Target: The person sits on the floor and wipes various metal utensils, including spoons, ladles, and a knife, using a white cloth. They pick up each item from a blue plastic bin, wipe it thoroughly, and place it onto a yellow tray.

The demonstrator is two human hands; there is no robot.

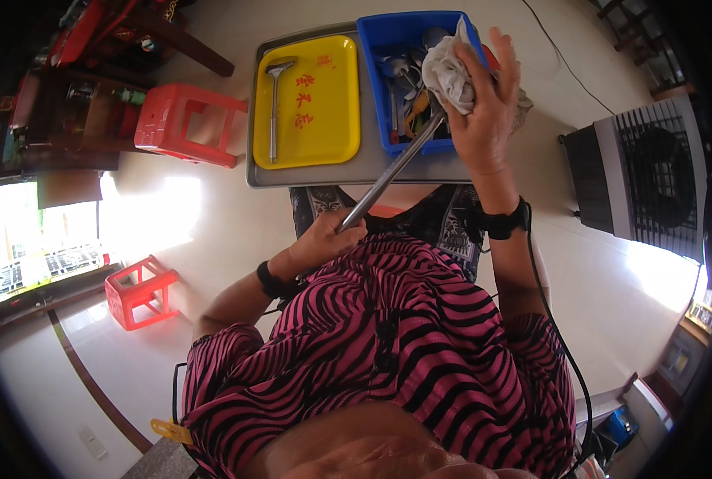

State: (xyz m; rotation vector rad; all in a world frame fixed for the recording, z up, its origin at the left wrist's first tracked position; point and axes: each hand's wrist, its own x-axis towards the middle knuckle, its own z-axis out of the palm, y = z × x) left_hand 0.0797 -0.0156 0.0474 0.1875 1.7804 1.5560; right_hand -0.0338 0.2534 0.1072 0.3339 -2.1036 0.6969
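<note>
My left hand (326, 239) is closed around the lower end of a long metal handle (392, 170), which slants up to the right. At its far end my right hand (485, 114) presses a crumpled white cloth (449, 69) around it, some fingers raised; the utensil's head is hidden by cloth and hand. Under the cloth, a blue plastic bin (375, 90) holds metal utensils (401, 67) and a yellow item (419, 106). Left of the bin, a metal utensil with a wide head (274, 111) lies on a yellow tray (332, 143) that bears red writing.
The yellow tray and bin stand on a larger grey tray (308, 176). Red plastic stools (164, 123) are at the left, and a cooler-like appliance with a grille (637, 173) stands at the right. A black cable (556, 323) runs along my right arm.
</note>
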